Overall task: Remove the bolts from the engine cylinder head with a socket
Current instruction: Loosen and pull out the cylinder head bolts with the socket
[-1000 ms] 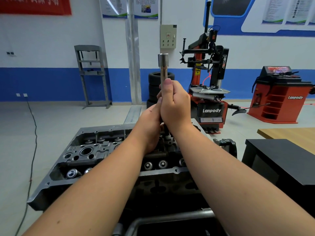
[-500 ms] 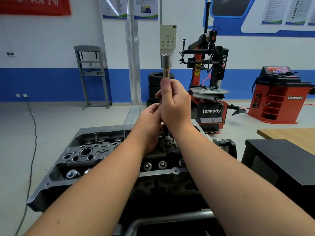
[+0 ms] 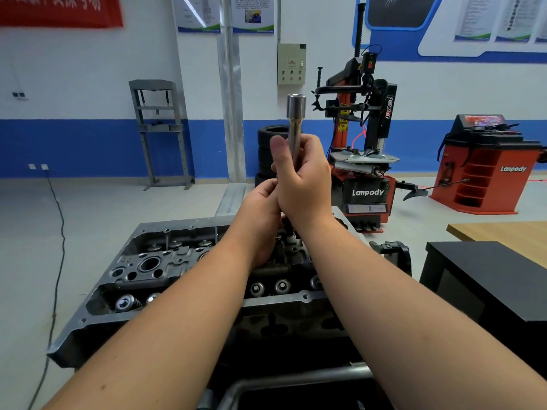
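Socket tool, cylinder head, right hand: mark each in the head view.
socket tool [image 3: 296, 113], head view, on the chrome shaft just below its open top end.
cylinder head [image 3: 148, 266], head view, on the left casting.
right hand [image 3: 305, 182], head view, on the hand's back.

tyre changer [image 3: 359, 149]: red and black, by the back wall
tyre stack [image 3: 268, 149]: just left of the tyre changer
wheel balancer [image 3: 485, 164]: right of it
grey press frame [image 3: 159, 131]: well left of it

"lanpody" stands in white on the black base of the tire changer [image 3: 367, 193] and on the red wheel balancer [image 3: 513, 169]; "power" runs down the changer's black column.
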### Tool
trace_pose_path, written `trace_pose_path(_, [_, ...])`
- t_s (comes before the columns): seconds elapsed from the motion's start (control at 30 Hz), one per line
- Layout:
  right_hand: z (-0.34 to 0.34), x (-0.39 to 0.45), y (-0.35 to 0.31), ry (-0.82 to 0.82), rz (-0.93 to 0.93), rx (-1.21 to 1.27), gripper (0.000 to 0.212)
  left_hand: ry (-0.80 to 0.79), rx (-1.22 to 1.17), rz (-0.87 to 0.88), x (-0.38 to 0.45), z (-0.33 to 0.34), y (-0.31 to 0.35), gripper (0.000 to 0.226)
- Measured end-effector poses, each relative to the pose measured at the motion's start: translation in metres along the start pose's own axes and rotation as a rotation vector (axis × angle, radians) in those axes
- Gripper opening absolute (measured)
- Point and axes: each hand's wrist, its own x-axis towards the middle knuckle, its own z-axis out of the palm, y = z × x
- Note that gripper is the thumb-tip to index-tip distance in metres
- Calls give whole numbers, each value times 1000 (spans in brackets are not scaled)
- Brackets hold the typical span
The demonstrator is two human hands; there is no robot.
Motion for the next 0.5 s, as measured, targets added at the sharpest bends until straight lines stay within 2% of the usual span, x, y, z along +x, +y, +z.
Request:
trace_pose_path(0.1, [0, 0, 1, 4, -3, -13, 23, 23, -33, 8, 0, 0, 0, 15])
trace_pose_path(0.2, [2, 0, 2, -25, 19, -14, 31, -14, -25, -23, 0, 0, 0, 37])
trace_pose_path(0.27, [2, 0, 3, -33, 26, -16, 35, -38, -23, -40, -1, 0, 1, 42])
trace_pose_path(0.5, [-1, 1, 3, 12, -15, -41, 19, 32, -59, -9, 0, 0, 2, 13])
